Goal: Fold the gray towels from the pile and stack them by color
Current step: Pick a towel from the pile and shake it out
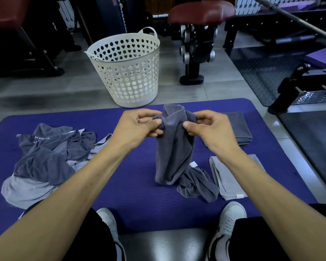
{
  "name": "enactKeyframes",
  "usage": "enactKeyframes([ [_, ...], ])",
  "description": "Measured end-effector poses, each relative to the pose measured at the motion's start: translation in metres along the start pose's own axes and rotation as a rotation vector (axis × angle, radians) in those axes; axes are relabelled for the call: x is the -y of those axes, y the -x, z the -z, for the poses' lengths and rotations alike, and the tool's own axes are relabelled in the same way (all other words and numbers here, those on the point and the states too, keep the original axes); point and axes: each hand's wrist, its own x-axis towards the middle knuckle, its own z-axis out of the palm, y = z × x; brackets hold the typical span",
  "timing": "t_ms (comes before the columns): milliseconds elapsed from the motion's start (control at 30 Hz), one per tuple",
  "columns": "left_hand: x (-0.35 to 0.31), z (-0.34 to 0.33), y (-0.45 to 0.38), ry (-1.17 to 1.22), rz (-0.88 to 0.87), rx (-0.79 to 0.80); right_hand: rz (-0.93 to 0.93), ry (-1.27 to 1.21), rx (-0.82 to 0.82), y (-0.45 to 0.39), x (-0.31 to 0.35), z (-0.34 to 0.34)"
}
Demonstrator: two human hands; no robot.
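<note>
Left hand (139, 125): raised over the mat, thumb and curled fingers pinching the top edge of a dark gray towel (174, 147); right hand (208, 129): level with the left and just beside it, likewise pinching the same edge between thumb and forefinger; both forearms bare.

Dark gray towel: hung bunched from the two hands, its lower end crumpled on the purple exercise mat (132, 194); a small white tag (193, 164) showed on its right side.

Nearest items: two white sneakers, the left one (109, 221) and the right one (229, 219), planted on the mat's near edge; black trousers at both lower corners; a glossy black surface between the shoes.

Light gray folded towel (228, 183): lay flat on the mat at near right, partly under the right forearm, just beside the crumpled end of the held towel.

Pile of unfolded towels (45, 159): at the left of the mat, dark gray pieces heaped over light gray ones; white lettering on one, too partial to read.

Stack of dark gray folded towels (241, 130): farther right on the mat, beyond the light gray towel and apart from it.

White laundry basket (126, 72): upright on the gray tiled floor, touching or just past the mat's far edge; heart-shaped holes; two handles.

Farthest: gym machines, one with a dark red padded seat (201, 12); a metal barbell (297, 19) at upper right; black checker-plate flooring beneath.
</note>
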Motion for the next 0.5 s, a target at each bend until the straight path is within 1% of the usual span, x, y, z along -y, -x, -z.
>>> enactKeyframes([
  [100,0.003,0.003,-0.003,-0.089,0.046,-0.03,0.021,0.012,-0.013,-0.003,-0.003,0.002],
  [167,0.005,0.006,-0.005,-0.154,0.039,-0.095,0.031,0.027,-0.023,-0.005,-0.006,0.004],
  [200,0.005,0.008,-0.006,-0.153,0.005,-0.139,0.044,0.037,-0.034,-0.005,-0.008,0.005],
  [267,0.002,0.013,-0.008,-0.079,-0.136,-0.224,0.107,0.051,-0.085,-0.006,-0.008,0.007],
  [333,-0.003,0.019,-0.009,0.005,-0.26,-0.249,0.189,0.061,-0.153,-0.006,-0.005,0.01],
  [367,-0.003,0.021,-0.011,0.018,-0.274,-0.24,0.215,0.078,-0.166,-0.007,-0.005,0.011],
  [433,0.002,0.021,-0.014,-0.027,-0.222,-0.214,0.225,0.175,-0.15,-0.009,-0.006,0.01],
  [500,0.011,0.02,-0.014,-0.089,-0.142,-0.214,0.195,0.305,-0.106,-0.009,-0.008,0.008],
])
